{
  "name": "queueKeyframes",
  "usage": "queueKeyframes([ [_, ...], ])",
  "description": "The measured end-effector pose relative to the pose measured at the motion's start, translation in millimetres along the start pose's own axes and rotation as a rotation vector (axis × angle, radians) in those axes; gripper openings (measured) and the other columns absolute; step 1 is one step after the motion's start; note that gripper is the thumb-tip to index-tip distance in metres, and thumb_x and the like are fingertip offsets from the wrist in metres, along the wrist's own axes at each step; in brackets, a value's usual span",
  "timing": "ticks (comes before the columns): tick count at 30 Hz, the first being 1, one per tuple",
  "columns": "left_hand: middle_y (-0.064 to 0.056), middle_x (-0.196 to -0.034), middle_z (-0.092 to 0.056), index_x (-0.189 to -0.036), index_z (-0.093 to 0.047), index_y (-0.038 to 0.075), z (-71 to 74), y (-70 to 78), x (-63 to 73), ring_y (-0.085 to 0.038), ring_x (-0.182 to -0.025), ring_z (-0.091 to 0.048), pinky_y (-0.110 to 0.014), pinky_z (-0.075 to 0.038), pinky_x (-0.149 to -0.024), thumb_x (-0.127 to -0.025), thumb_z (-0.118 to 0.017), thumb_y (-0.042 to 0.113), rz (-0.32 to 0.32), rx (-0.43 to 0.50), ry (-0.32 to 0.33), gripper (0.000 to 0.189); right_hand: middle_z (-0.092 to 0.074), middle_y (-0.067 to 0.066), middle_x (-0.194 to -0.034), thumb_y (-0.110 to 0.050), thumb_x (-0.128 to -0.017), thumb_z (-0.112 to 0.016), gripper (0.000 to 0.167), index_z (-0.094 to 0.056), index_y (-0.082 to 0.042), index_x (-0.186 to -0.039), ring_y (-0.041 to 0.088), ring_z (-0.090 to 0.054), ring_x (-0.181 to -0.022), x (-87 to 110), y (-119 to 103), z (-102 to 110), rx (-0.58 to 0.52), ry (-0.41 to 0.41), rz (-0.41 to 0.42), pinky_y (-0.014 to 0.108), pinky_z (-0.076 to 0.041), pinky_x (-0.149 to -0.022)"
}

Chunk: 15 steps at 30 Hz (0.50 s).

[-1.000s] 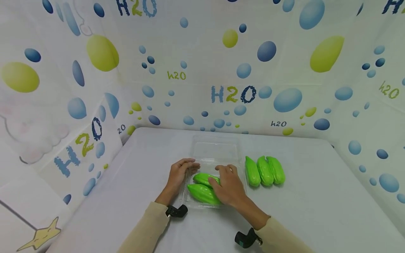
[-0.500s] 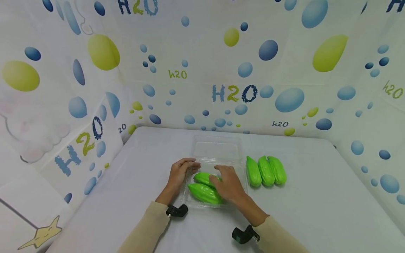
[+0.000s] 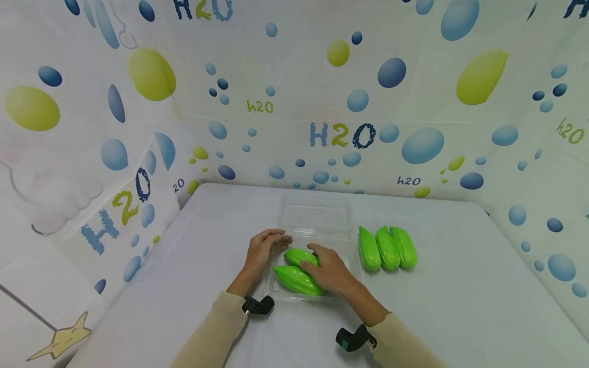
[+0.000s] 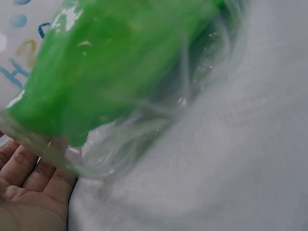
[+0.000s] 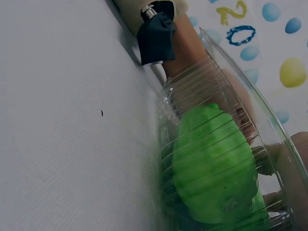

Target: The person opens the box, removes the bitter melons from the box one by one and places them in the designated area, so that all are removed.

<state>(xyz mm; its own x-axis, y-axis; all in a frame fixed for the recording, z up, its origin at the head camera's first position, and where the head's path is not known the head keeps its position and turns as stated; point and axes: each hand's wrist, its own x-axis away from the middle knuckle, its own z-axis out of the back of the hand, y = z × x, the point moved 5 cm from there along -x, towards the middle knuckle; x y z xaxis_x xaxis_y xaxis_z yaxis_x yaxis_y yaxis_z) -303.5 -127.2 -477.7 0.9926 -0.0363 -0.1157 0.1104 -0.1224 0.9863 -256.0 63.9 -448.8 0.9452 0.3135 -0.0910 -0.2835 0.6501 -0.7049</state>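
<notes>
Two shiny green gourd-like vegetables lie in a clear plastic box (image 3: 338, 299): a near one (image 3: 296, 280) and a far one (image 3: 296, 255). My right hand (image 3: 330, 269) is over their right ends, thumb between them and fingers on the far side, gripping the far gourd. Its palm hides that gourd's right end. Outside the box's left wall, my left hand (image 3: 262, 251) rests with relaxed fingers against the plastic. The left wrist view shows those fingers (image 4: 21, 168) touching the box edge. Through the ribbed wall in the right wrist view, the near gourd (image 5: 214, 166) is visible.
The box's clear lid (image 3: 315, 215) lies folded back behind it. To the right, three more green gourds (image 3: 388, 249) stand side by side on the white tablecloth (image 3: 221, 220). A printed cloth wall (image 3: 290, 66) rises behind the table.
My right hand has shifted slightly left, and its fingers have come closer round the far gourd, which has moved slightly. My left hand stays at the box's left wall.
</notes>
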Motion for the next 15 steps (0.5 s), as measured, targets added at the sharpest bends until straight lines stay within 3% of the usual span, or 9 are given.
queueKeyframes([
  [9, -0.027, -0.115, -0.071, -0.124, -0.061, -0.012, -2.4, 1.4, 0.0, -0.038, -0.11, -0.069, -0.039, -0.06, -0.093, -0.104, -0.051, 0.007, 0.0, 0.012, 0.003, 0.03, -0.066, 0.014, -0.117, -0.027, -0.1, -0.061, 0.046, -0.058, 0.001, -0.135, 0.025, -0.059, -0.101, 0.6, 0.6, 0.9, 0.007, -0.03, 0.026, 0.047, -0.051, -0.085],
  [15, -0.026, -0.113, -0.072, -0.123, -0.061, -0.014, -1.6, 2.1, 0.9, -0.035, -0.107, -0.071, -0.039, -0.06, -0.092, -0.104, -0.05, 0.007, -0.013, 0.015, 0.007, 0.03, -0.065, 0.013, -0.116, -0.025, -0.101, -0.061, 0.043, -0.058, 0.002, -0.134, 0.023, -0.058, -0.099, 0.1, -0.7, 0.3, -0.003, -0.044, 0.041, 0.045, -0.051, -0.084],
])
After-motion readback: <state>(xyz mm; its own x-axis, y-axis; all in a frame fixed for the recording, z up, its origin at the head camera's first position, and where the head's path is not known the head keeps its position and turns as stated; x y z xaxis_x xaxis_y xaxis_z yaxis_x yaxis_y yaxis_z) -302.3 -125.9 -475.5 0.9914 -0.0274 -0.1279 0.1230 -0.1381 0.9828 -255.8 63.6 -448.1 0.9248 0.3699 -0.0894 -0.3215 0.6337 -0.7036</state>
